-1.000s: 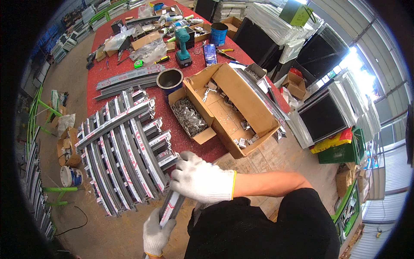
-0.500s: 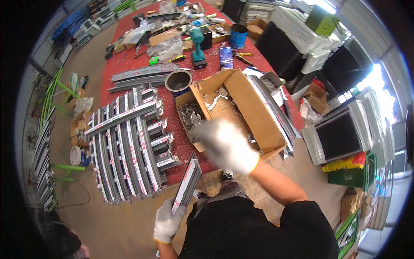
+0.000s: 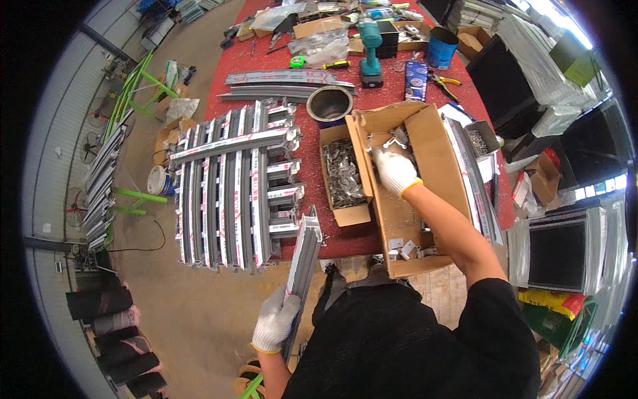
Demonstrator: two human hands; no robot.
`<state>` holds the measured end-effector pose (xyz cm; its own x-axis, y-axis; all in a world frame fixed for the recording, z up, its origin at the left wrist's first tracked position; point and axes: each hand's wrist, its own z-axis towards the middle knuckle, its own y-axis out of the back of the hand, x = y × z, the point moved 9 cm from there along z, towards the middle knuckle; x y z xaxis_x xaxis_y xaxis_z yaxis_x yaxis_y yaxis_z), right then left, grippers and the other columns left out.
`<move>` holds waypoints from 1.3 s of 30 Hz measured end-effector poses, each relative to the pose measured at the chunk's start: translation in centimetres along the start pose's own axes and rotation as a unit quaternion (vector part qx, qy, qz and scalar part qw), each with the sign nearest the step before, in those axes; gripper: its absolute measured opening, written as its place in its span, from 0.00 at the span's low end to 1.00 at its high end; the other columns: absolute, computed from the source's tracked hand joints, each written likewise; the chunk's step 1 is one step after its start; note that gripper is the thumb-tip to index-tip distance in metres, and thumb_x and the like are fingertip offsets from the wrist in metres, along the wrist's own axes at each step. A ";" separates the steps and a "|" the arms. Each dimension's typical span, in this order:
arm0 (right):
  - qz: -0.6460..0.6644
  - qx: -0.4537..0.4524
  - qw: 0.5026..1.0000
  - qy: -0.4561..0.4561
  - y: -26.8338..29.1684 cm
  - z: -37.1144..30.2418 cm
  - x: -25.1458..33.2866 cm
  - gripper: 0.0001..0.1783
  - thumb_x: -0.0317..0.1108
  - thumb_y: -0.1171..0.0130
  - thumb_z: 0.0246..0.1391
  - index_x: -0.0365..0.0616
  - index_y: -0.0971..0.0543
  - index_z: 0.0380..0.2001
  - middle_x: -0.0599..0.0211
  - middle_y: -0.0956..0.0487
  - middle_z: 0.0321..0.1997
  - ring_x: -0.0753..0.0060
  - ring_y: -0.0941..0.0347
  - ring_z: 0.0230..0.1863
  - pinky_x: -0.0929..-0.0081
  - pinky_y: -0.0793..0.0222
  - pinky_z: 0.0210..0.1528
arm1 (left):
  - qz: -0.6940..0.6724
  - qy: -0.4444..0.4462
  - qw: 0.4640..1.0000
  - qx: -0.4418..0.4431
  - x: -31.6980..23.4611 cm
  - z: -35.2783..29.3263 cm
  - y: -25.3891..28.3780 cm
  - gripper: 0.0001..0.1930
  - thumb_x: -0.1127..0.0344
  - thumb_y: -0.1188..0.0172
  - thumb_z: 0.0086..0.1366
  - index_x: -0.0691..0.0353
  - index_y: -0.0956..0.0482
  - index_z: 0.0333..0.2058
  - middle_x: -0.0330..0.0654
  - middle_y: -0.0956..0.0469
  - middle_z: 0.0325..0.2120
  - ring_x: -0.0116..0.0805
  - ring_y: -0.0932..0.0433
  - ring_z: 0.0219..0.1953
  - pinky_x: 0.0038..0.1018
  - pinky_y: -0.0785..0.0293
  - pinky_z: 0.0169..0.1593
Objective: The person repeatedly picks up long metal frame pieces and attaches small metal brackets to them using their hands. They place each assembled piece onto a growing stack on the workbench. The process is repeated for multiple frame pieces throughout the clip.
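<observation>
A long grey metal profile point(image 3: 304, 256) with a white printed film strip is gripped in my gloved left hand point(image 3: 276, 321), its upper end near the table's front edge. My gloved right hand point(image 3: 397, 171) reaches into a long open cardboard box point(image 3: 435, 156), its fingers curled downward close to small silvery-white fittings point(image 3: 397, 137). Whatever its fingertips hold is hidden. More white fittings point(image 3: 402, 248) lie at the box's near end. Left of it, a smaller cardboard box point(image 3: 352, 215) contains many small metal pieces point(image 3: 344, 174).
On the red table point(image 3: 266, 63), stacked profiles point(image 3: 226, 193) lie crosswise at left, overhanging the front edge. Behind stand a round metal bowl point(image 3: 330, 104), a teal cordless drill point(image 3: 370, 53) and a blue can point(image 3: 441, 48). More profiles point(image 3: 473, 176) flank the long box's right side.
My right hand has gone from the long box's near left side into its inside. The left hand still grips the profile. The whole view has shifted, moving the table rightward in the picture.
</observation>
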<state>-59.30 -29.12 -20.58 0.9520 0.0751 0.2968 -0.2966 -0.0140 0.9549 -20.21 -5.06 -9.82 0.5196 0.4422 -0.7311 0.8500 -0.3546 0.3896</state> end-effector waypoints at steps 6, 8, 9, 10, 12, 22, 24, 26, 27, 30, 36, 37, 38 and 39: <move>0.188 0.006 0.981 -0.035 1.4 -4.4 -0.4 0.31 0.31 0.47 0.69 0.46 0.28 0.75 0.34 0.12 0.48 0.32 0.13 0.45 0.39 0.19 0.46 | -0.101 0.000 0.994 0.032 1.7 1.1 0.7 0.27 0.45 0.44 0.82 0.67 0.19 0.59 0.35 0.22 0.29 0.26 0.25 0.28 0.27 0.27 0.34; 0.342 -0.024 0.934 -0.096 3.0 -5.6 -1.0 0.30 0.31 0.42 0.68 0.41 0.25 0.73 0.46 0.11 0.44 0.48 0.11 0.41 0.54 0.17 0.44 | -0.119 -0.008 0.992 0.042 2.1 1.9 1.1 0.28 0.44 0.44 0.82 0.68 0.19 0.59 0.36 0.22 0.29 0.26 0.25 0.27 0.27 0.27 0.33; 0.445 0.019 0.880 -0.167 2.8 -6.6 -1.6 0.30 0.32 0.41 0.69 0.39 0.24 0.72 0.52 0.12 0.44 0.54 0.11 0.42 0.59 0.16 0.45 | -0.125 -0.012 0.991 0.047 2.1 2.3 1.3 0.29 0.43 0.44 0.82 0.68 0.19 0.59 0.36 0.22 0.29 0.26 0.25 0.27 0.27 0.27 0.33; 0.538 0.058 0.808 -0.233 2.5 -7.8 -1.8 0.29 0.32 0.40 0.70 0.38 0.24 0.72 0.57 0.12 0.43 0.60 0.10 0.42 0.64 0.16 0.46 | -0.126 -0.013 0.991 0.050 2.2 2.6 1.6 0.29 0.43 0.44 0.82 0.68 0.19 0.59 0.36 0.22 0.29 0.26 0.25 0.27 0.27 0.27 0.33; 0.612 -0.025 0.760 -0.216 5.3 -9.5 -1.0 0.28 0.31 0.39 0.70 0.32 0.22 0.70 0.64 0.14 0.44 0.72 0.14 0.39 0.72 0.17 0.43 | -0.126 -0.015 0.990 0.060 2.0 3.2 1.8 0.30 0.42 0.43 0.82 0.68 0.20 0.59 0.37 0.22 0.29 0.27 0.25 0.27 0.27 0.27 0.32; 0.497 -0.106 0.813 -0.285 13.6 -14.3 2.8 0.16 0.43 0.35 0.73 0.40 0.11 0.44 0.78 0.20 0.26 0.88 0.31 0.23 0.80 0.37 0.25 | -0.127 -0.030 0.977 0.169 -0.6 5.9 1.1 0.37 0.33 0.42 0.78 0.69 0.20 0.57 0.37 0.23 0.27 0.29 0.24 0.26 0.27 0.26 0.31; 0.512 -0.089 0.805 -0.288 14.1 -14.6 4.0 0.18 0.45 0.34 0.73 0.38 0.10 0.47 0.78 0.21 0.27 0.88 0.31 0.24 0.80 0.36 0.26 | -0.103 -0.030 0.980 0.167 -0.8 6.0 1.1 0.37 0.32 0.42 0.78 0.69 0.20 0.58 0.38 0.22 0.28 0.29 0.23 0.26 0.27 0.26 0.31; 0.525 -0.102 0.808 -0.246 15.1 -14.5 5.6 0.20 0.45 0.34 0.73 0.37 0.10 0.49 0.77 0.20 0.28 0.88 0.31 0.24 0.80 0.35 0.27 | -0.104 -0.031 0.979 0.174 -1.2 6.0 0.9 0.37 0.33 0.42 0.78 0.69 0.20 0.58 0.38 0.22 0.28 0.29 0.23 0.26 0.27 0.25 0.31; 0.500 -0.109 0.823 -0.245 15.4 -14.7 6.0 0.20 0.44 0.34 0.72 0.35 0.10 0.47 0.71 0.15 0.30 0.85 0.24 0.30 0.76 0.28 0.33 | -0.115 -0.027 0.976 0.185 -1.4 6.0 0.6 0.36 0.33 0.43 0.79 0.68 0.19 0.58 0.38 0.22 0.28 0.29 0.23 0.26 0.27 0.25 0.31; 0.526 -0.115 0.819 -0.197 15.6 -13.8 7.7 0.18 0.42 0.35 0.74 0.35 0.10 0.49 0.69 0.13 0.35 0.84 0.21 0.36 0.75 0.24 0.37 | -0.112 -0.027 0.971 0.209 -2.0 5.9 0.2 0.36 0.34 0.43 0.79 0.68 0.19 0.58 0.38 0.21 0.29 0.29 0.23 0.27 0.27 0.25 0.31; 0.743 -0.046 0.643 -0.179 13.1 -13.2 11.3 0.28 0.31 0.37 0.73 0.32 0.27 0.71 0.57 0.15 0.52 0.68 0.14 0.41 0.67 0.14 0.41 | -0.118 -0.037 0.971 0.204 -1.8 5.5 0.3 0.37 0.33 0.43 0.79 0.69 0.20 0.59 0.38 0.21 0.28 0.28 0.23 0.27 0.26 0.26 0.31; 0.750 -0.046 0.638 -0.170 13.1 -12.9 11.8 0.29 0.30 0.36 0.72 0.32 0.27 0.71 0.58 0.15 0.51 0.68 0.15 0.41 0.67 0.14 0.40 | -0.117 -0.036 0.971 0.204 -1.7 5.4 0.3 0.38 0.33 0.43 0.78 0.69 0.20 0.59 0.38 0.21 0.28 0.27 0.23 0.27 0.26 0.26 0.31; 0.754 -0.043 0.632 -0.176 12.9 -12.8 12.1 0.29 0.30 0.35 0.71 0.31 0.27 0.71 0.58 0.16 0.50 0.69 0.15 0.41 0.68 0.14 0.40 | -0.117 -0.036 0.971 0.204 -1.5 5.4 0.4 0.38 0.32 0.43 0.78 0.69 0.20 0.59 0.38 0.21 0.28 0.27 0.23 0.27 0.26 0.26 0.31; 0.747 -0.041 0.640 -0.174 12.9 -12.8 12.4 0.29 0.29 0.35 0.68 0.31 0.25 0.70 0.59 0.15 0.49 0.70 0.15 0.40 0.70 0.15 0.41 | -0.116 -0.039 0.971 0.206 -1.5 5.3 0.4 0.38 0.32 0.43 0.78 0.70 0.20 0.59 0.38 0.21 0.28 0.27 0.23 0.27 0.26 0.26 0.31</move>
<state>-52.32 -15.59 -4.74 -0.4443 -0.1884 0.8758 -0.8852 0.2430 -0.3967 -21.13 -10.22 -11.52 0.2958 0.4912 -0.8193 0.8285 -0.5589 -0.0360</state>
